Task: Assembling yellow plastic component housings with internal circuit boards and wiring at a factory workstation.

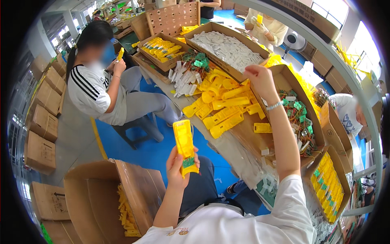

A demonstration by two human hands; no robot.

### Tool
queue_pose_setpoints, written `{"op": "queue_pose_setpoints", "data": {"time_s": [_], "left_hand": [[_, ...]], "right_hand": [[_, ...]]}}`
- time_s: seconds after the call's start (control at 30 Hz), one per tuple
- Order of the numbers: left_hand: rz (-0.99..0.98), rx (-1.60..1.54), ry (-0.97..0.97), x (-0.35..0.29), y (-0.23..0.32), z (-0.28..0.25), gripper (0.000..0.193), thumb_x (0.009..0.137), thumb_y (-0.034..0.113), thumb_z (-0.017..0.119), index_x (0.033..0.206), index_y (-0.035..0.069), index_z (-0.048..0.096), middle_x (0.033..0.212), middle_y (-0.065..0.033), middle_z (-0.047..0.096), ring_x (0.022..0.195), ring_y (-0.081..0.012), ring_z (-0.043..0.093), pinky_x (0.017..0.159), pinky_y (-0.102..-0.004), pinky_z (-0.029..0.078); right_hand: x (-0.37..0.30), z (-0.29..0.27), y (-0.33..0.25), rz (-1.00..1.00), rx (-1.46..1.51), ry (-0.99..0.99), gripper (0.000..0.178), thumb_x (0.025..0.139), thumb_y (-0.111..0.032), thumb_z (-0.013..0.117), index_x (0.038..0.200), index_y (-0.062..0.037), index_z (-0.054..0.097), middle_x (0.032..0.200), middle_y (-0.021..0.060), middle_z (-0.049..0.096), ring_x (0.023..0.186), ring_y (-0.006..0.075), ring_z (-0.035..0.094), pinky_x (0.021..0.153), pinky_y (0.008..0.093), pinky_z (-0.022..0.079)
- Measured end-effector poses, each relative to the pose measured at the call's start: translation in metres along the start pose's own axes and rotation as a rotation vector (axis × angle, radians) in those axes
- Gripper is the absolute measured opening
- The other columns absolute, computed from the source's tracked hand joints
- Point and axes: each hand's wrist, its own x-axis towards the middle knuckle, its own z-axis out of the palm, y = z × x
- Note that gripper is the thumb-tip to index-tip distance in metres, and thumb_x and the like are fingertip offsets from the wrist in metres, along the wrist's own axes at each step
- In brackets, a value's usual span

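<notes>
My left hand (177,166) is closed round a yellow plastic housing half (183,140), held upright above my lap. A small green circuit board (188,162) sits in the housing's lower end. Stretched out to the far right, my right hand (261,81) is over the near corner of a cardboard tray heaped with small white plastic pieces (229,49). Its fingers are bent and pinched together; what they hold, if anything, is too small to make out. Below that hand, loose yellow housings (227,118) lie piled on the table.
Beside my right forearm stands a box of wired green circuit boards (298,118). A tray of yellow housings with boards (328,187) is at right. An open carton (93,195) stands at lower left. A seated co-worker (97,81) holds a yellow part; others work beyond the table.
</notes>
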Motion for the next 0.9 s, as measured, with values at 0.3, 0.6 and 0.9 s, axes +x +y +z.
{"op": "queue_pose_setpoints", "data": {"time_s": [0.3, 0.6, 0.9], "left_hand": [[0.053, 0.020, 0.031, 0.011, 0.029, -0.031, 0.043, 0.095, 0.023, 0.051, 0.133, 0.003, 0.042, 0.110, -0.0203, 0.058, 0.084, -0.0244, 0.062, 0.071, -0.0361, 0.053], [0.009, -0.104, 0.085, 0.021, 0.034, -0.036, 0.045, 0.095, 0.026, 0.051, 0.134, 0.008, 0.038, 0.111, -0.0179, 0.054, 0.085, -0.0258, 0.061, 0.070, -0.0383, 0.054], [-0.052, -0.174, 0.034, 0.040, 0.037, -0.001, 0.043, 0.093, 0.022, 0.054, 0.132, 0.010, 0.039, 0.109, -0.0160, 0.053, 0.068, -0.0237, 0.061, 0.054, -0.0327, 0.053]], "right_hand": [[0.132, 0.038, 0.096, -0.209, -0.524, -0.104, 0.022, 0.076, -0.002, 0.055, 0.093, -0.0046, 0.067, 0.094, 0.0195, 0.066, 0.094, 0.0368, 0.062, 0.080, 0.0422, 0.050], [0.141, 0.033, 0.111, -0.227, -0.458, -0.333, 0.014, 0.066, -0.007, 0.072, 0.075, -0.0027, 0.063, 0.078, 0.0157, 0.064, 0.076, 0.0330, 0.062, 0.071, 0.0408, 0.049], [0.092, -0.003, 0.054, -0.136, -0.152, -0.136, 0.049, 0.082, -0.002, 0.060, 0.128, -0.0196, 0.055, 0.081, 0.0076, 0.059, 0.073, 0.0165, 0.055, 0.067, 0.0310, 0.048]]}}
